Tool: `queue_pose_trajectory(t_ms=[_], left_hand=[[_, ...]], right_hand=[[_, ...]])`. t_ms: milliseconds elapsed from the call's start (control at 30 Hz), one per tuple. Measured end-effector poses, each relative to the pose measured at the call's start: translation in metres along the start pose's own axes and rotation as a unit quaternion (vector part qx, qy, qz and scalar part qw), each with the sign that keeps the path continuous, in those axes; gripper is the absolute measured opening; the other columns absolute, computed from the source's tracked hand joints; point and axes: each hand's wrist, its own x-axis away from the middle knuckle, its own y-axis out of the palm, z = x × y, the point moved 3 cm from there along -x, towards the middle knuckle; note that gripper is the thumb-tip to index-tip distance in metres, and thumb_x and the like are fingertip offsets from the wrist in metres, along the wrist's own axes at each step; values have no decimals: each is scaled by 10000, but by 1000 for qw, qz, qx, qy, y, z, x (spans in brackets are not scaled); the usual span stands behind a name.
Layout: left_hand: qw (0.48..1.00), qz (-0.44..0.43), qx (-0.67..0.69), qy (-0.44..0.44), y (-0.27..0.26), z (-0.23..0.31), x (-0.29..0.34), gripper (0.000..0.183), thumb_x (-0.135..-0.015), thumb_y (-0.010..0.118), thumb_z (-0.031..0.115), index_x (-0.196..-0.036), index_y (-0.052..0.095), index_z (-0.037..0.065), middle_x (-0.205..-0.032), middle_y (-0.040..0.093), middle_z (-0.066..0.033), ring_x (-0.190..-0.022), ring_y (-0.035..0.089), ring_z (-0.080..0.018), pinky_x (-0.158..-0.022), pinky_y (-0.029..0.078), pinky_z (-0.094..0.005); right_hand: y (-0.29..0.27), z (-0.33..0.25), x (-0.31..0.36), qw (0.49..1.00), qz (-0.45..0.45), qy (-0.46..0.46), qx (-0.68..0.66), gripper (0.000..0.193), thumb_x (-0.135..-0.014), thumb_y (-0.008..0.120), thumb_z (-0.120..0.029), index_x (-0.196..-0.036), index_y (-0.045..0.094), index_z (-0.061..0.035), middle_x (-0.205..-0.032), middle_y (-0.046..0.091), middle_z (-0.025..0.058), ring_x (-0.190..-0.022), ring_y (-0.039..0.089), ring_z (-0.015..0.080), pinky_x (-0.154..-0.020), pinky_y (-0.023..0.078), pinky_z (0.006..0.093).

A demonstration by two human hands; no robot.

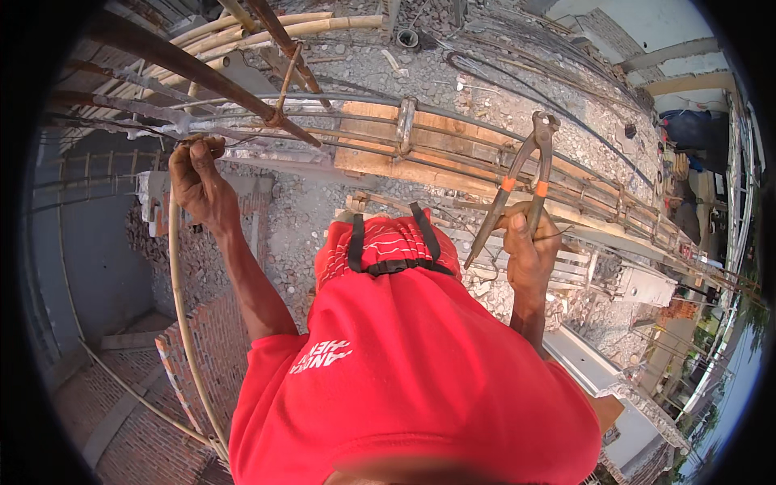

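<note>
My left hand (pixel 204 182) is raised at the left, its thumb and fingers closed around thin dark wire (pixel 212 145) beside the steel bars. Loose wire ends stick out on both sides of the fingers. My right hand (pixel 529 246) grips long-handled pincers (pixel 525 153) with orange bands on the handles. The pincers point away from me, jaws at the far end, and their handles stand apart. Beyond and between my hands runs a long cage of steel reinforcing bars (pixel 453 137), tied with stirrups. It passes over a wooden board (pixel 364 153).
Rusty poles (pixel 202 69) slant across the upper left, near my left hand. Bamboo poles (pixel 323 26) lie behind them, and one bamboo pole (pixel 179 291) stands at the left. Rubble (pixel 295 218) covers the ground far below. A brick wall (pixel 212 339) rises at lower left.
</note>
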Motion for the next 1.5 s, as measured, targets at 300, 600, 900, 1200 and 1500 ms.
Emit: queue_pose_trajectory(t_ms=[300,600,900,1200,1500], left_hand=[[966,-84,-72,232,-21,-15,-5,298,-1044,601,320,-1019,639,26,-898,699,-106,-843,681,-227,-779,536,-330],[908,-228,-174,304,36,23,40,499,-827,805,122,-1284,611,75,-1245,645,-105,-1092,630,-311,-886,491,-456],[926,-266,-192,187,47,22,33,452,-903,737,280,-1296,599,104,-1208,607,-122,-848,703,-301,-637,574,-443],[901,-325,-177,226,54,18,15,243,-965,689,285,-1147,679,124,-1145,651,-83,-753,711,-324,-572,561,-446],[878,-351,-194,263,57,19,5,294,-991,657,310,-1094,642,35,-1103,638,-204,-867,673,-428,-678,545,-512]], right_hand=[[-84,-46,-24,983,141,-114,-34,218,-1016,662,-263,-1041,568,-68,-930,746,195,-473,317,6,-421,229,182],[-128,-34,-58,990,96,96,-25,237,-1011,663,-346,-997,601,-118,-811,719,116,-412,326,16,-365,229,176],[-133,-32,-40,921,268,132,250,419,-934,737,-474,-867,655,-69,-622,589,22,-437,396,51,-415,242,224],[-132,0,-32,922,261,22,285,536,-918,732,-558,-931,723,-22,-699,642,9,-594,455,46,-531,324,237],[-117,-23,34,822,417,-15,387,745,-979,592,-609,-1261,599,80,-897,660,162,-868,627,259,-820,503,431]])
